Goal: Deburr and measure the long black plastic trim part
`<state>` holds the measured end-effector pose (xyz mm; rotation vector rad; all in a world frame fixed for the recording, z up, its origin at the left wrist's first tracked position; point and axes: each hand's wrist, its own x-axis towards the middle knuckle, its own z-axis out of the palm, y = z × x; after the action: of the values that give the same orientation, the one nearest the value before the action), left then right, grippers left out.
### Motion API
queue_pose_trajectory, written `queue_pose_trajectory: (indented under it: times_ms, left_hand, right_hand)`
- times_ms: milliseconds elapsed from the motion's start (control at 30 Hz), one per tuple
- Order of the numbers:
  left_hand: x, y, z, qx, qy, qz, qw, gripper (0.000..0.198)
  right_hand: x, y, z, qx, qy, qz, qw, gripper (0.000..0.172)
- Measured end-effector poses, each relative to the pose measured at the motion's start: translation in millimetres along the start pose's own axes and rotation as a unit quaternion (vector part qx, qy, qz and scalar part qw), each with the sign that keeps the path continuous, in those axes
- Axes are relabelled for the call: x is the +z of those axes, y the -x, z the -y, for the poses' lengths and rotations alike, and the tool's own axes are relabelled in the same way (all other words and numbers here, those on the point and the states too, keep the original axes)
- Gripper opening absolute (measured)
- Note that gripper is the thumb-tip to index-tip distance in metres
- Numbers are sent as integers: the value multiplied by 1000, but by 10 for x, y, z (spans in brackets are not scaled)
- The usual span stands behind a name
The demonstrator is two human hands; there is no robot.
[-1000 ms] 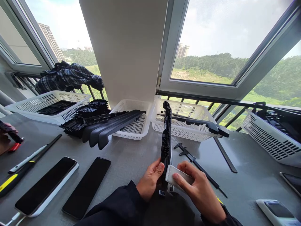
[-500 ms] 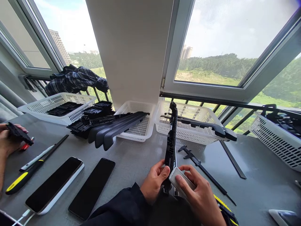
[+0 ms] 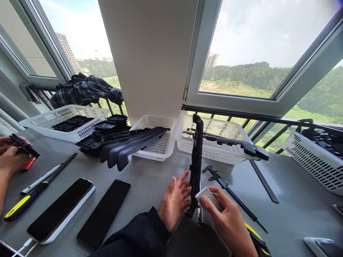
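Observation:
A long black plastic part (image 3: 196,160) with a ribbed, clipped side stands lengthwise in front of me, its far end pointing at the baskets. My left hand (image 3: 174,200) is at its left side near the lower end; its fingers are spread, some of them touching or just behind the part. In my right hand (image 3: 226,217) is a small white-grey block-shaped tool (image 3: 210,199), held between thumb and fingers close against the part's right side. A narrow shiny strip (image 3: 199,214) shows beneath it; whether it belongs to the tool I cannot tell.
Baskets (image 3: 155,156) line the window side, with dark handle-like parts (image 3: 134,146) leaning on one. A caliper (image 3: 230,192) lies right of my hands, a phone (image 3: 104,214) and a yellow-black file (image 3: 26,203) left. Another person's hand (image 3: 10,157) holds a black part at far left.
My left hand has loosened its thumb grip and spread its fingers. The black part has turned, showing a different side. The other person's black part has tilted.

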<state>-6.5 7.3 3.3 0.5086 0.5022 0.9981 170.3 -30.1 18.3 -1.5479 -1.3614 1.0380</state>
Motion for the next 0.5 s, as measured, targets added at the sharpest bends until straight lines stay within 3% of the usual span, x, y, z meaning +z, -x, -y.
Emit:
queue_pose_trajectory:
  times_ms: [167,367,500]
  left_hand:
    - [9,-6,-92,-38,132,19,990,78]
    - [19,-13,-117,-30,131,25,991,76]
    - [47,-5,-165,-15,100,7,995,65]
  right_hand:
    - [-33,-37,-78,-4,16,-28,999,52]
    - [-82,-56,-80,-23,106,-32,994,51]
    - [-296,-129,-51,-28,170,-46,984,51]
